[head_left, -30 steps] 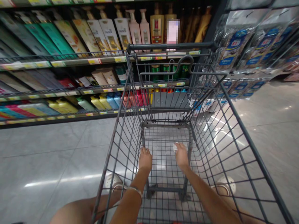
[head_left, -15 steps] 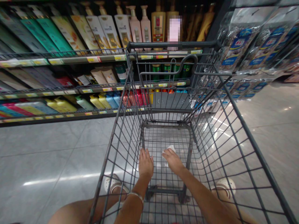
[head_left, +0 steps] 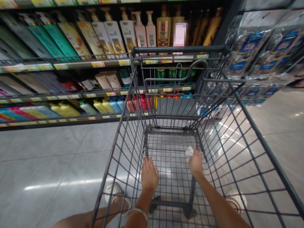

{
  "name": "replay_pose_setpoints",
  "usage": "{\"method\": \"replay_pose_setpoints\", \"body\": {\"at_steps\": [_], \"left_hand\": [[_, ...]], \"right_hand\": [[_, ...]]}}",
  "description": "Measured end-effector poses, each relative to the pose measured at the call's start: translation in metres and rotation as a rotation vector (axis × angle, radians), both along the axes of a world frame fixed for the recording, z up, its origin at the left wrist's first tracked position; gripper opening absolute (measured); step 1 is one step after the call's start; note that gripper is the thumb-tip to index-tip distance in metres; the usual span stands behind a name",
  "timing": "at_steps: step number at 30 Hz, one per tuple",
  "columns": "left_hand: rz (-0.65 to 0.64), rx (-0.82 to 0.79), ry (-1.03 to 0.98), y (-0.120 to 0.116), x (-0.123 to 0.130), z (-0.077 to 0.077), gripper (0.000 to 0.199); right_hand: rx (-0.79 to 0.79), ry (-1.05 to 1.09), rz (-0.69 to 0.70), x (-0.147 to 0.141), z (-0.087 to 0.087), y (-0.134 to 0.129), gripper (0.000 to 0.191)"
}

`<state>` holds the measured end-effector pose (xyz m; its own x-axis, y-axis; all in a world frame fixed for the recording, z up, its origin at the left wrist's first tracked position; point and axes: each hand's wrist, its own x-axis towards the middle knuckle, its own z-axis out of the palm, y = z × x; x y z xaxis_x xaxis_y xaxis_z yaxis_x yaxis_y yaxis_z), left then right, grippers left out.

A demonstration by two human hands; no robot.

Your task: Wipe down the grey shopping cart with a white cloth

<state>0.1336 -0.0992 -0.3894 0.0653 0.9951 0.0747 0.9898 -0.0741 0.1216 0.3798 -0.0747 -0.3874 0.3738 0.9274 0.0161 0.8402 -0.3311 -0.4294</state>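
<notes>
Matt metal cart (head_left: pixel 262 143), papery tissue (head_left: pixel 189 151)

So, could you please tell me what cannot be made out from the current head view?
Head view:
White wad: partly hidden by the right hand.
Left hand: palm hidden by its own back.
Pink item: blurred by pixelation.
Shelf labels: too small to read.

From my end I see a glossy grey tile floor (head_left: pixel 61 142) carrying a wire shopping cart (head_left: pixel 176 107) at centre and white clogs (head_left: pixel 113 190) at seven and four o'clock. Past it, a store shelf (head_left: pixel 78 65) bears turquoise pump bottles (head_left: pixel 58 39) at ten and Pantene bottles (head_left: pixel 114 36) at eleven, green canisters (head_left: pixel 161 73) one tier down at one, and yellow pump bottles (head_left: pixel 68 109) lowest, at nine.
</notes>
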Motion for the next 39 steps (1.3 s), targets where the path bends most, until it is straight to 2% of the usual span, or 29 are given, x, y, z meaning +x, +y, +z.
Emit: {"method": "replay_pose_setpoints", "body": {"at_steps": [4, 7, 10, 13, 17, 20, 25, 29, 34, 39], "left_hand": [[0.009, 0.001, -0.021, 0.001, -0.001, -0.001, 0.047], [0.011, -0.001, -0.038, 0.002, -0.002, -0.001, 0.047], [0.014, -0.003, -0.047, 0.003, -0.002, 0.0, 0.047], [0.019, -0.007, -0.047, 0.002, -0.003, -0.002, 0.047], [0.01, -0.022, -0.041, 0.001, -0.007, -0.008, 0.05], [-0.01, -0.041, -0.044, 0.001, -0.01, -0.011, 0.054], [0.007, -0.038, -0.055, 0.004, -0.011, -0.011, 0.049], [0.022, -0.014, -0.066, 0.008, -0.01, -0.009, 0.045], [0.018, 0.002, -0.078, 0.011, -0.012, -0.008, 0.046], [0.014, 0.0, -0.082, 0.012, -0.013, -0.006, 0.045]], "right_hand": [[-0.081, -0.043, -0.052, -0.016, 0.002, 0.003, 0.045], [-0.139, -0.058, -0.011, -0.028, 0.009, 0.012, 0.025], [-0.153, -0.028, 0.114, -0.053, 0.016, 0.023, 0.023], [-0.114, 0.043, 0.276, -0.096, 0.019, 0.031, 0.02], [-0.042, 0.137, 0.435, -0.152, 0.019, 0.032, 0.033], [-0.007, 0.168, 0.516, -0.171, 0.016, 0.033, 0.036], [0.002, 0.133, 0.658, -0.16, 0.01, 0.041, 0.03], [-0.004, 0.072, 0.687, -0.14, 0.008, 0.047, 0.025], [0.001, 0.025, 0.625, -0.108, 0.006, 0.037, 0.035], [-0.006, 0.0, 0.463, -0.058, 0.005, 0.024, 0.05]]}}
